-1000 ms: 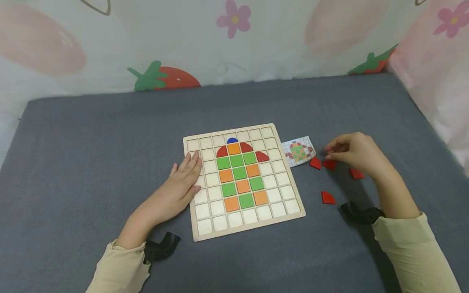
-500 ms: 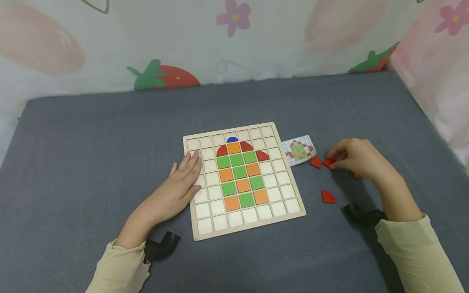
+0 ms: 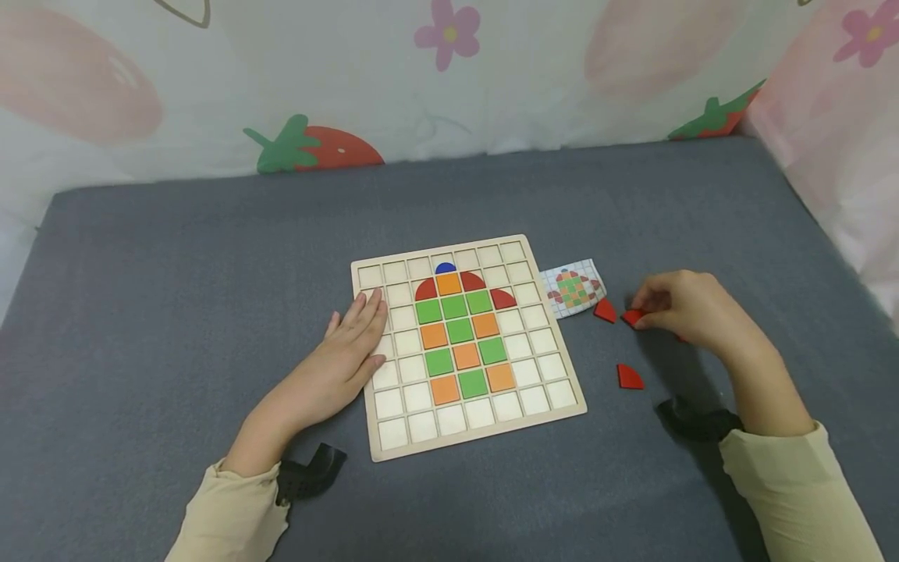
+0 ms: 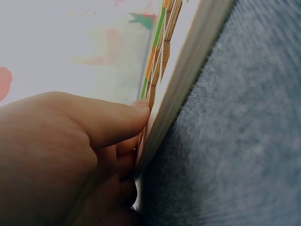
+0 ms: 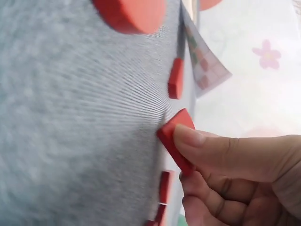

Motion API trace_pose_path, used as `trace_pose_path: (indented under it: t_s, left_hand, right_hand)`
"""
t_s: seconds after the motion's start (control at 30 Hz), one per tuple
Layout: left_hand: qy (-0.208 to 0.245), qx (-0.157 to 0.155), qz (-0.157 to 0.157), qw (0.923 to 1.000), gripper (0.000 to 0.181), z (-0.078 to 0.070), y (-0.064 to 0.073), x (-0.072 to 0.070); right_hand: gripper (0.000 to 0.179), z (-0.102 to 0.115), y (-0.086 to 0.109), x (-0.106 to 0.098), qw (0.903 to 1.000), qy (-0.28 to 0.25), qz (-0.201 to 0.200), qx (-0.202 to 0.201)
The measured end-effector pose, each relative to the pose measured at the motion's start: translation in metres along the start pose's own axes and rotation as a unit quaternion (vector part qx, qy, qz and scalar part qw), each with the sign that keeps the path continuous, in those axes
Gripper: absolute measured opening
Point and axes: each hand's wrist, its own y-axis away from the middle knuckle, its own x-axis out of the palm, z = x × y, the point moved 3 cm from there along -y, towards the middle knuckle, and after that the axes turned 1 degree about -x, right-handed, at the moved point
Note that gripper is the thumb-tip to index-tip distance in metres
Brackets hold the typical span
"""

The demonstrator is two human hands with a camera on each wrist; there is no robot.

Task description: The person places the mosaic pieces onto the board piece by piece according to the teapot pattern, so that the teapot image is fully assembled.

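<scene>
A wooden grid board [image 3: 477, 417] lies on the grey cloth, with green, orange, red and blue pieces set in its middle cells. Along its left rim rests my left hand [image 3: 344, 351], fingers straight and flat; the left wrist view shows the thumb [image 4: 117, 120] against the board's edge. To the right of the board, my right hand [image 3: 691, 308] pinches a red quarter-circle tile [image 3: 633, 318] between thumb and fingers. In the right wrist view this tile [image 5: 176, 141] is tilted, its edge towards the camera.
A printed pattern card [image 3: 573, 289] sticks out from the board's right side. Loose red quarter-circle tiles lie near it, one [image 3: 605, 311] beside the card and another [image 3: 630, 376] closer to me. Further red tiles [image 5: 165, 186] lie partly hidden by my right hand.
My right hand has come down onto a red quarter-circle tile, pinched it and shifted it slightly to the right. The left hand and the board stay where they were.
</scene>
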Motion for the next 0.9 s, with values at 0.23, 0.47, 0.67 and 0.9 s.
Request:
trace_pose_path:
  t_s: [0.23,0.47,0.67,0.9]
  left_hand:
    - [-0.003,0.0,-0.002,1.0,0.058,0.001,0.0,0.0]
    - [-0.001,-0.001,-0.001,1.0,0.058,0.002,0.0,0.001]
    - [-0.003,-0.001,-0.002,1.0,0.058,0.001,-0.001,0.002]
    - [-0.001,-0.003,-0.002,1.0,0.058,0.001,0.0,0.001]
  right_hand:
    - [0.007,0.001,0.006,-0.008,1.0,-0.002,-0.004,-0.002]
    - [0.009,0.01,0.01,-0.014,0.9989,0.001,-0.046,-0.009]
    - [0.009,0.018,0.013,-0.017,0.9977,-0.003,-0.068,-0.004]
    - [0.008,0.033,0.012,-0.014,0.9956,-0.029,-0.088,-0.012]
